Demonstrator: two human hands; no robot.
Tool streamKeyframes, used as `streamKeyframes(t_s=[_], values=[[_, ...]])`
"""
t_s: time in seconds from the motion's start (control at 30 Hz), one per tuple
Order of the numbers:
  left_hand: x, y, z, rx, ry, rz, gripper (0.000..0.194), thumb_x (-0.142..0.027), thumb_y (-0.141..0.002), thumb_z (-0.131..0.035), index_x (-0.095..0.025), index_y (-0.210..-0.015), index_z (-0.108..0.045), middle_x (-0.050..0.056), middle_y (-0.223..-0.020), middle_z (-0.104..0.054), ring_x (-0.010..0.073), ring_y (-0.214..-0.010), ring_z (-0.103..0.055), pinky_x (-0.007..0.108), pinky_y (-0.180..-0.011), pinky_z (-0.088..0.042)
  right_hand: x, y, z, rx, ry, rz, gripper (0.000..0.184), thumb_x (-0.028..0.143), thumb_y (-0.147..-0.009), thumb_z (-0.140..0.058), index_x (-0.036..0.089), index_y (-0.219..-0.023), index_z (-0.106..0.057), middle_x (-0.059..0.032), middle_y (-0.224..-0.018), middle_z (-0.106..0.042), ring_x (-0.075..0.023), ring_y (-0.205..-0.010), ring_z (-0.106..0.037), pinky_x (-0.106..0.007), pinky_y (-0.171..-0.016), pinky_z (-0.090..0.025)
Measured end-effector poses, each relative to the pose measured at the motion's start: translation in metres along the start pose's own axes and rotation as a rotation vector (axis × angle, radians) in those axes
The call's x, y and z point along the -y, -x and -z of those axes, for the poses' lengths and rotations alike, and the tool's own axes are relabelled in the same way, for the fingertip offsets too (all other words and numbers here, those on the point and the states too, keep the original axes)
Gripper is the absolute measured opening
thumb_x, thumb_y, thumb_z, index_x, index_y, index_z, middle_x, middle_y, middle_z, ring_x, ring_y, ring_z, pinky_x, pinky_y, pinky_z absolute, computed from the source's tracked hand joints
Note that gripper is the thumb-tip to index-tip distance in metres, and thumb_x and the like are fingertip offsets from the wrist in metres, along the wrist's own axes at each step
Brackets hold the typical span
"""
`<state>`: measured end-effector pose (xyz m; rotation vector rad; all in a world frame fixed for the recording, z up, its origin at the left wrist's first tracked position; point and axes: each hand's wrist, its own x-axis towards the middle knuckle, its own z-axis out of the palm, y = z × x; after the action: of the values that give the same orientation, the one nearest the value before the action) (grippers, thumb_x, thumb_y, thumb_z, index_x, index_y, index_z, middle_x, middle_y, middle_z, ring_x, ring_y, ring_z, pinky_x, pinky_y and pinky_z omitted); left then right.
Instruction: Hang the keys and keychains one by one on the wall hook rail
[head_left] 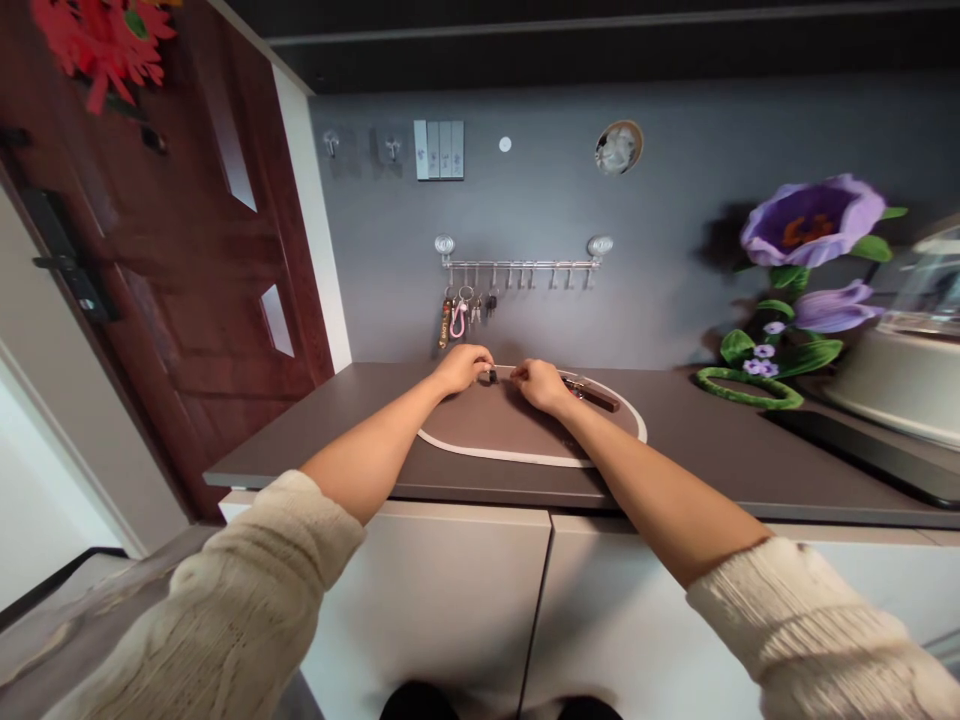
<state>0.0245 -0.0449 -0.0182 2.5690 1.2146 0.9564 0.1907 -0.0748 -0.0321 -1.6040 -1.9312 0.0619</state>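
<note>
The left hand (pixel 466 370) pinches a small black thing (pixel 492 377) over the mat (pixel 495 425) — a loose pinch could drop it. The right hand (pixel 538 382) curls — I can't tell if it's holding anything.

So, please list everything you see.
Door: 1, brown, left
Decoration: 1, red, door
Shelf: 1, black, above
Upper hooks: 2, clear, wall
Panel: 1, grey, wall
Disc: 1, white, wall
Opening: 1, tan-edged, wall
Rail: 1, silvery, wall
Keys: several, mixed, rail
Flowers: several, purple, right
Vessel: 1, pale, right
Counter: 1, grey, centre
Slab: 1, black, counter
Cupboards: 2+, white, below
Mat: 1, brown, counter
Long item: 1, brown, mat
Small item: 1, black, left hand
Left hand: 1, bare, over mat
Right hand: 1, bare, over mat
</note>
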Motion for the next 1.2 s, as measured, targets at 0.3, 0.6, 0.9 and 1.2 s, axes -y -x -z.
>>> streamKeyframes(t_s=[0.3,0.6,0.9,1.2], values=[[-0.008,-0.001,-0.004,-0.050,0.468,0.159,0.014,-0.017,-0.076,-0.052,-0.010,-0.083,-0.062,-0.001,-0.061,-0.056,0.0054,-0.050,-0.045,0.019,-0.053,-0.038,-0.002,-0.005,-0.005,-0.064,-0.512,-0.009,0.008,0.021,-0.072,-0.055,0.016,-0.076,-0.060,0.0017,-0.064,-0.059,-0.0081,-0.058,-0.051,-0.019,-0.061,-0.041],[-0.021,0.000,-0.005,-0.135,0.543,0.172,0.015,-0.019,-0.076,-0.053,-0.010,-0.084,-0.061,0.002,-0.070,-0.061,0.0058,-0.053,-0.047,0.019,-0.054,-0.040,0.004,-0.002,0.000,-0.050,-0.869,-0.064,0.018,0.032,-0.068,-0.058,0.015,-0.072,-0.054,0.0037,-0.057,-0.052,-0.0059,-0.049,-0.043,-0.019,-0.051,-0.036],[-0.024,-0.001,-0.006,-0.140,0.421,0.091,0.015,-0.018,-0.075,-0.053,-0.012,-0.083,-0.064,0.004,-0.076,-0.066,0.0096,-0.066,-0.056,0.022,-0.065,-0.044,-0.001,-0.002,0.001,-0.085,-0.833,-0.036,0.026,0.038,-0.063,-0.062,0.015,-0.070,-0.053,0.0045,-0.058,-0.051,-0.0061,-0.051,-0.041,-0.019,-0.052,-0.034],[-0.025,-0.004,-0.009,-0.210,0.386,0.102,0.015,-0.017,-0.076,-0.050,-0.012,-0.082,-0.062,0.005,-0.080,-0.066,0.0114,-0.073,-0.059,0.023,-0.070,-0.045,-0.004,-0.008,0.006,-0.202,-0.750,0.013,0.020,0.036,-0.069,-0.055,0.016,-0.071,-0.051,0.0033,-0.062,-0.050,-0.0082,-0.057,-0.043,-0.020,-0.057,-0.037]])
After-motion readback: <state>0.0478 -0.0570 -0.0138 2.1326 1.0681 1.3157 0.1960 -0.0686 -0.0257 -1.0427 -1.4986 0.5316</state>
